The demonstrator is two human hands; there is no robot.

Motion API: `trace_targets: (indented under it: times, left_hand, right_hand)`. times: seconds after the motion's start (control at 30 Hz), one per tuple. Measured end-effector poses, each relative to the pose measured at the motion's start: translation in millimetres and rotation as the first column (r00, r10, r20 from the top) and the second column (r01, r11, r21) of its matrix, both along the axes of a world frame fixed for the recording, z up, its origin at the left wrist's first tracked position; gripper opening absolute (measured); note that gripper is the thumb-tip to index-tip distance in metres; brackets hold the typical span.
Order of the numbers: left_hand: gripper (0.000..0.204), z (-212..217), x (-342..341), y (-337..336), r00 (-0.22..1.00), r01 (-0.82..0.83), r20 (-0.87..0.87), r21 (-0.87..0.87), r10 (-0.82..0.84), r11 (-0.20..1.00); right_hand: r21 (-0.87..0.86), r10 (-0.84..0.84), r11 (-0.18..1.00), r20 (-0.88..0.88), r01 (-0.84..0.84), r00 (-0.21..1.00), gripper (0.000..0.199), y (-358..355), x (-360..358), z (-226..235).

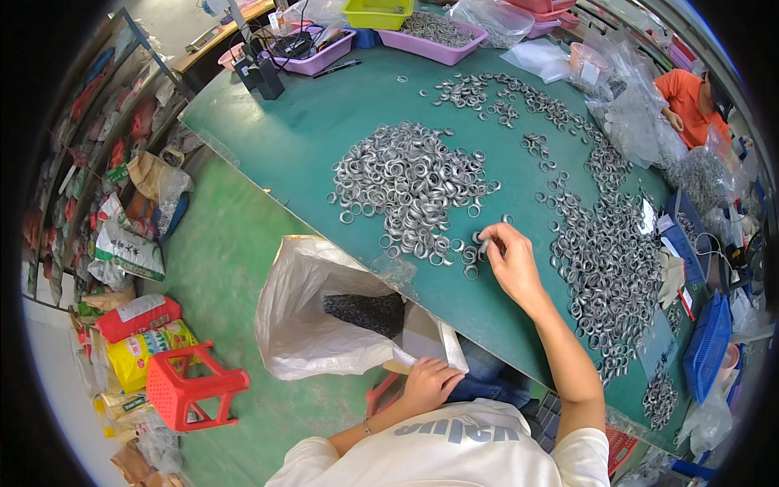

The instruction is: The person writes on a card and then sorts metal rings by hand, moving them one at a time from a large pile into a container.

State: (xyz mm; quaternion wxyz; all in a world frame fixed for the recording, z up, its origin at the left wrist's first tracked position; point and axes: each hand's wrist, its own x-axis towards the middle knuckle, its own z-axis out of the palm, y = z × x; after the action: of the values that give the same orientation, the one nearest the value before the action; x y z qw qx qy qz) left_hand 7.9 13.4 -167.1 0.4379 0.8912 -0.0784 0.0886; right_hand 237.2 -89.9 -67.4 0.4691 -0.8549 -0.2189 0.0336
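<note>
My right hand point(513, 258) is over the green table, its thumb and fingertips pinched on a small grey metal ring. Beside it lies the near edge of a large heap of metal rings point(410, 183), with a few loose ones around the fingertips. At the table's edge, my left hand point(430, 383) is closed on the folded rim of a white woven sack point(296, 325). The sack gapes wide below the tabletop, and a dark mass of small pieces point(365, 315) shows inside. Its lower part is hidden from view.
More rings point(608, 276) spread along the right side of the green table point(284, 154). Purple trays point(430, 45) and a yellow bin point(377, 12) stand at the far edge. A red stool point(195, 385) is on the floor at left. A person in orange point(694, 105) sits at far right.
</note>
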Motion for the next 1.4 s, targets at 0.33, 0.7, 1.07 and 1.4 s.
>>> trace_targets:
  times: [0.33,0.7,1.07,1.4]
  left_hand:
    - [0.008,1,1,0,1.0,0.009,0.011,-0.003,-0.009,1.0]
    - [0.008,0,1,0,1.0,0.011,-0.001,0.017,-0.011,1.0]
    - [0.007,-3,0,-1,1.0,0.014,-0.008,0.013,-0.014,1.0]
    - [0.008,-1,0,0,1.0,0.01,0.0,0.019,-0.01,1.0]
  right_hand:
    - [-0.47,0.281,0.866,0.176,-0.17,0.944,0.013,2,4,-5]
    - [0.104,0.339,0.935,0.028,-0.34,0.94,0.007,34,-37,0]
    - [-0.319,0.187,0.945,0.361,-0.067,0.914,0.012,5,-14,-11]
    - [-0.17,0.184,0.975,0.255,-0.144,0.949,0.015,18,-3,-21]
